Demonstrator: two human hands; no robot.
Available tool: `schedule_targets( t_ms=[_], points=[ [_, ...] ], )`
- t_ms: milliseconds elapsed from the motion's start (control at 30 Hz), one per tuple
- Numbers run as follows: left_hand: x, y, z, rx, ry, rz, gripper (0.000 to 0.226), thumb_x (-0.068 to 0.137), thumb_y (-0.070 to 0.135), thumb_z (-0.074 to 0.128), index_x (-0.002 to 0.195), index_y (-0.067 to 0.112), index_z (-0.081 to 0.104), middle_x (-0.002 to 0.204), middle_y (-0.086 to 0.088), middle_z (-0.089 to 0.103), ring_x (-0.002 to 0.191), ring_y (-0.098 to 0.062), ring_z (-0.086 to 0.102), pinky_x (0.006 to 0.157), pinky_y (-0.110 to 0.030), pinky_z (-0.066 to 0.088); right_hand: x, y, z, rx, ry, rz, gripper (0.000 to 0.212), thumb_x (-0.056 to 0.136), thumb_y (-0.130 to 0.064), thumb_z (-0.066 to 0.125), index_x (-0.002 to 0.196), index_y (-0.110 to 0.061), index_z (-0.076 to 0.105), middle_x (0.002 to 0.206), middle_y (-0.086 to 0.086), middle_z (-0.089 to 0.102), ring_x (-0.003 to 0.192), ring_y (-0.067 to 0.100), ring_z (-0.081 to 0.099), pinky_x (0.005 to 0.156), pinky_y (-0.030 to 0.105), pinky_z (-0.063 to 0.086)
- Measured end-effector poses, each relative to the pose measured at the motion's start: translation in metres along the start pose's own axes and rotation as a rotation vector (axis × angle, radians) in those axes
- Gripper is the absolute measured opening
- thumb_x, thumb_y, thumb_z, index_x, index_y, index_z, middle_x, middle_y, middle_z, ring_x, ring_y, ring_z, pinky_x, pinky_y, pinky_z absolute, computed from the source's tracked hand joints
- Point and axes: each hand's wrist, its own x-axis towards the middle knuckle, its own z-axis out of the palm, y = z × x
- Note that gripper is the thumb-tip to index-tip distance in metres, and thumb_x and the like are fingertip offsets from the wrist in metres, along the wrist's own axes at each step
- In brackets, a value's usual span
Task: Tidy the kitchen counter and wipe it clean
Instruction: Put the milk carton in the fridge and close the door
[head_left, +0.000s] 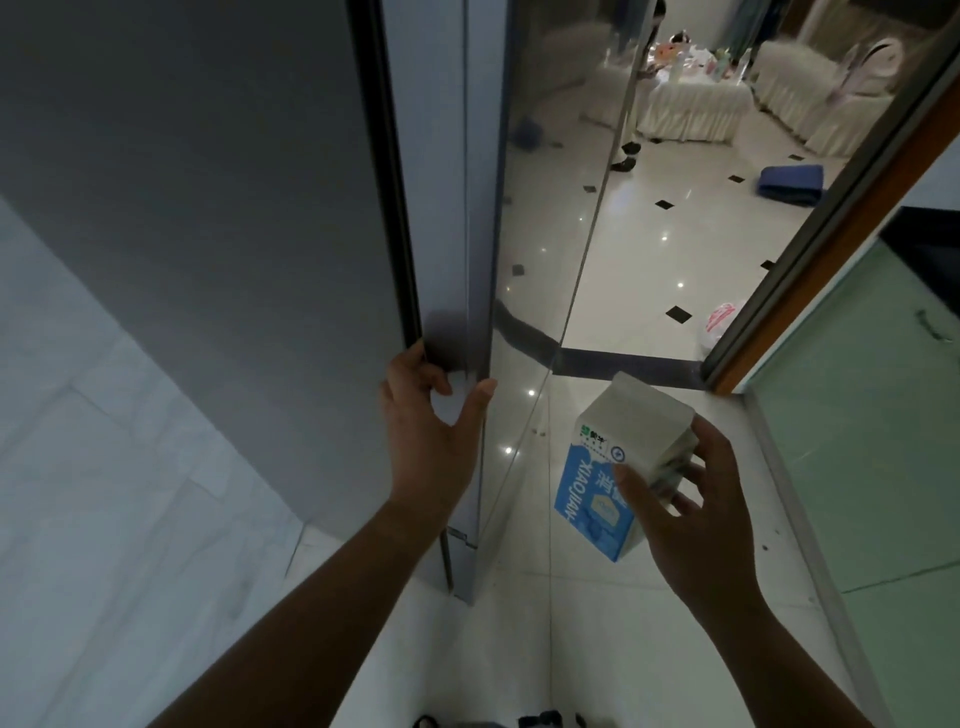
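Note:
A tall grey fridge (234, 208) stands at the left, and its door edge (475, 260) runs down the middle of the view. My left hand (426, 415) grips that edge, fingers hooked behind it and thumb on the front. My right hand (696, 499) holds a white and blue milk carton (608, 478) by its side, tilted, over the floor to the right of the door. No counter shows in the view.
A glossy white tiled floor (649, 249) with black diamond insets extends ahead. A blue cloth (792, 182) and a plastic bag (719, 322) lie on it. A draped table (691, 109) and covered chairs stand far back. A wooden door frame (831, 234) and a green glass panel (857, 441) bound the right.

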Motion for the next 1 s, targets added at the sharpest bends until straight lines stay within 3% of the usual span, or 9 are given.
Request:
schedule_targets(
  t_ms=[133, 267, 400, 533, 633, 700, 767, 867, 1000],
  points=[
    [-0.004, 0.003, 0.003, -0.019, 0.001, -0.031, 0.054, 0.075, 0.029, 0.073, 0.118, 0.015, 0.043, 0.099, 0.002, 0.05, 0.098, -0.022, 0.053, 0.087, -0.037, 0.049, 0.004, 0.003, -0.012, -0.029, -0.019, 0.0, 0.057, 0.065, -0.029, 0.068, 0.113, -0.039, 0.039, 0.12, -0.004, 0.051, 0.11, 0.017, 0.054, 0.076, 0.033, 0.055],
    [-0.022, 0.018, 0.021, -0.016, -0.018, -0.007, 0.06, 0.067, 0.038, 0.077, 0.114, 0.018, 0.045, 0.104, 0.007, 0.045, 0.092, 0.004, 0.047, 0.079, -0.005, 0.042, 0.007, 0.003, -0.019, -0.068, 0.004, -0.019, 0.061, 0.066, -0.027, 0.07, 0.119, -0.03, 0.041, 0.119, -0.005, 0.053, 0.107, 0.009, 0.055, 0.077, 0.035, 0.055],
    [-0.043, 0.032, 0.048, -0.057, -0.058, 0.015, 0.055, 0.066, 0.037, 0.076, 0.105, 0.034, 0.038, 0.106, 0.021, 0.036, 0.098, 0.014, 0.04, 0.076, 0.004, 0.035, 0.002, 0.002, -0.037, -0.061, 0.088, 0.002, 0.06, 0.065, -0.032, 0.07, 0.118, -0.033, 0.042, 0.114, -0.013, 0.052, 0.105, 0.004, 0.054, 0.076, 0.03, 0.053],
    [-0.057, 0.036, 0.066, -0.033, -0.137, 0.146, 0.055, 0.071, 0.027, 0.079, 0.112, 0.025, 0.042, 0.11, 0.027, 0.031, 0.102, 0.015, 0.038, 0.082, 0.002, 0.034, -0.011, 0.005, -0.066, -0.068, 0.177, 0.035, 0.057, 0.062, -0.036, 0.069, 0.113, -0.041, 0.044, 0.113, -0.016, 0.054, 0.107, 0.004, 0.053, 0.074, 0.027, 0.052],
    [-0.057, 0.04, 0.073, 0.007, -0.197, 0.242, 0.053, 0.072, 0.025, 0.079, 0.115, 0.014, 0.05, 0.115, 0.011, 0.039, 0.105, 0.005, 0.041, 0.092, -0.011, 0.039, -0.021, 0.01, -0.084, -0.059, 0.242, 0.05, 0.056, 0.066, -0.026, 0.074, 0.102, -0.057, 0.044, 0.117, -0.009, 0.056, 0.108, 0.006, 0.055, 0.073, 0.025, 0.052],
    [-0.055, 0.046, 0.078, 0.007, -0.29, 0.291, 0.05, 0.074, 0.022, 0.077, 0.116, 0.018, 0.05, 0.12, 0.005, 0.043, 0.111, -0.006, 0.044, 0.098, -0.021, 0.04, -0.024, 0.013, -0.094, -0.061, 0.277, 0.064, 0.058, 0.068, -0.021, 0.075, 0.098, -0.06, 0.043, 0.119, -0.006, 0.056, 0.108, 0.011, 0.055, 0.078, 0.033, 0.053],
    [-0.057, 0.054, 0.086, -0.008, -0.435, 0.312, 0.048, 0.078, 0.023, 0.074, 0.118, 0.025, 0.048, 0.123, 0.008, 0.044, 0.114, -0.004, 0.043, 0.1, -0.016, 0.036, -0.026, 0.014, -0.102, -0.057, 0.308, 0.079, 0.054, 0.068, -0.022, 0.074, 0.1, -0.054, 0.045, 0.119, -0.004, 0.056, 0.11, 0.018, 0.055, 0.08, 0.038, 0.054],
    [-0.062, 0.063, 0.101, 0.014, -0.638, 0.329, 0.057, 0.082, 0.029, 0.069, 0.132, 0.029, 0.042, 0.133, 0.017, 0.037, 0.124, 0.005, 0.033, 0.103, -0.004, 0.024, -0.027, 0.016, -0.116, -0.045, 0.351, 0.085, 0.055, 0.066, -0.029, 0.074, 0.11, -0.043, 0.044, 0.12, -0.004, 0.056, 0.112, 0.019, 0.055, 0.077, 0.032, 0.053],
    [-0.058, 0.084, 0.115, -0.057, -0.573, 0.411, 0.05, 0.082, 0.025, 0.069, 0.127, 0.029, 0.045, 0.126, 0.024, 0.039, 0.12, 0.01, 0.037, 0.101, -0.009, 0.03, -0.022, 0.016, -0.137, -0.044, 0.382, 0.082, 0.055, 0.065, -0.034, 0.073, 0.109, -0.048, 0.044, 0.118, -0.005, 0.057, 0.111, 0.017, 0.055, 0.071, 0.02, 0.05]
  ],
)
